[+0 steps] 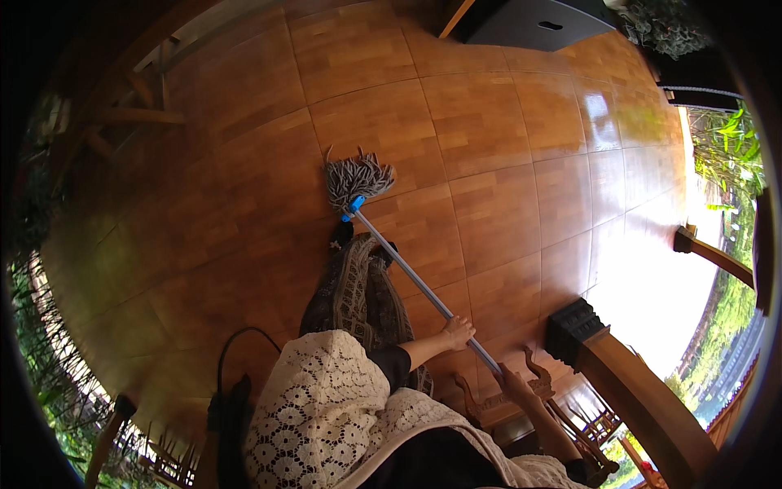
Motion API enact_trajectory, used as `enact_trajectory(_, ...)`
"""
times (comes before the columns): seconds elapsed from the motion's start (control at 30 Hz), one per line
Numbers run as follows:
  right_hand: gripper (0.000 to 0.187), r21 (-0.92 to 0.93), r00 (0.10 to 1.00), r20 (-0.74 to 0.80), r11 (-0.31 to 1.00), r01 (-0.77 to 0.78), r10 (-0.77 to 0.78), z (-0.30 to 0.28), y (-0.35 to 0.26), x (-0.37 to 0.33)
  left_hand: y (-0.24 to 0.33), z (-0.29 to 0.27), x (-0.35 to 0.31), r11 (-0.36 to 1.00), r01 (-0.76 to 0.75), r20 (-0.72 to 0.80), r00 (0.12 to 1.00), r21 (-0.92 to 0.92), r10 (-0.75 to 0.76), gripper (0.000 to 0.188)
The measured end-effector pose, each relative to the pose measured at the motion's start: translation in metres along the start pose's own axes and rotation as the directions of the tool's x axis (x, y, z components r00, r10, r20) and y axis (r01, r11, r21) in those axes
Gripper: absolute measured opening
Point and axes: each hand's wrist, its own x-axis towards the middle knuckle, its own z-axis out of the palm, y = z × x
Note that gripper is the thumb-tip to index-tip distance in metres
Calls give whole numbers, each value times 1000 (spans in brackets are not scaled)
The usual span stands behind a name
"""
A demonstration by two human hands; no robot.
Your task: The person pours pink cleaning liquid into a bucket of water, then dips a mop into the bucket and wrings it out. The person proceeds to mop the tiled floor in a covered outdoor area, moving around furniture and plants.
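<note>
Well inside the floor's (489,114) right edge, mop head (358,178) lies ahead-left of your nearer left hand (459,332); right hand (513,383) farther back, both clasped round the diagonal handle (415,279).

Daylight from the right glares white on the floor (489,179); the left is dim, fisheye edges bending into black.

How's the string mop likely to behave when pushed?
The mop head is probably floppy: its grey strands splay loosely. The handle looks stiff, being a straight, metallic-looking pole. The head may slide fairly easily, since the tiled floor looks glossy.
</note>
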Motion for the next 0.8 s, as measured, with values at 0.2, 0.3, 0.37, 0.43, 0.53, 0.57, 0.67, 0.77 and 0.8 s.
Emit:
enact_trajectory(0.2, 30, 16, 986, -107, 992, 129, -126, 52, -48, 47, -72, 19, -59, 996, 92, -232, 969, 10, -87, 21)
enact_trajectory(0.3, 37, 179, 995, -62, 980, 85, -75, 84, -117, 102, -148, 2, -109, 969, 195, -405, 907, 152, -119, 14)
enact_trajectory(0.37, 39, 322, 999, -6, 945, 51, -52, 103, -184, 148, -209, -21, -148, 916, 323, -493, 853, 236, -174, 22)
enact_trajectory(0.43, 36, 465, 958, -70, 841, 278, -279, 135, -253, 211, -266, -60, -205, 830, 525, -503, 777, 188, -377, 7)
enact_trajectory(0.53, 34, 681, 948, 8, 696, 228, -319, 142, -382, 261, -346, -104, -263, 596, 761, -665, 586, 256, -463, 21)
enact_trajectory(0.57, 39, 598, 912, -40, 722, 349, -408, 144, -432, 257, -370, -112, -294, 519, 815, -669, 538, 258, -512, 25)
enact_trajectory(0.67, 39, 387, 869, -162, 780, 491, -467, 161, -504, 268, -404, -145, -343, 430, 870, -666, 470, 241, -580, 33)
enact_trajectory(0.77, 36, 286, 932, -103, 887, 361, -346, 167, -519, 244, -384, -137, -361, 479, 849, -572, 512, 223, -641, 38)
enact_trajectory(0.8, 36, 277, 941, -128, 899, 338, -314, 164, -484, 248, -362, -138, -335, 537, 814, -542, 561, 223, -625, 40)
